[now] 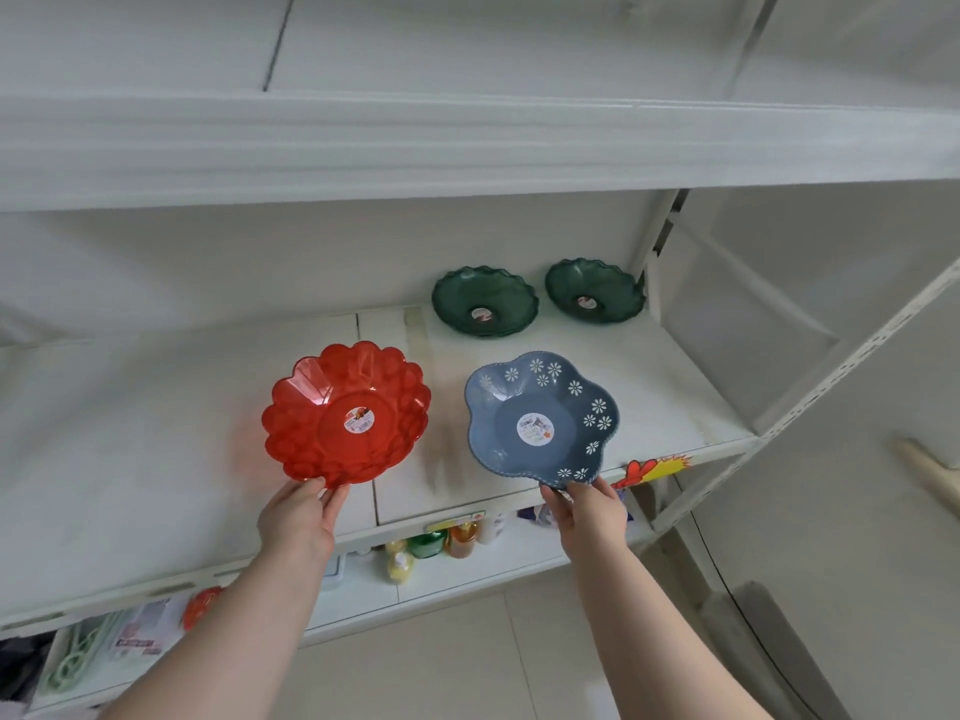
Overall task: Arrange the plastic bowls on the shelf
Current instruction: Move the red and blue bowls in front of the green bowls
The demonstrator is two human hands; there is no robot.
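My left hand [301, 517] grips the near rim of a red see-through scalloped bowl [345, 413], held tilted over the white shelf [156, 459]. A blue flower-shaped bowl with white daisies [540, 418] is pinched at its near edge by my right hand [589, 511], above the shelf's front right part. Two dark green scalloped bowls stand side by side at the back right of the shelf, the left one [484, 301] and the right one [594, 291]. Each bowl has a round sticker in its middle.
Another white shelf board [467, 148] runs close overhead. A perforated upright post [831, 387] closes the right end. On the lower shelf stand small bottles [431, 548] and packaged goods [135, 636]. A colourful price tag [654, 467] hangs on the shelf's front edge.
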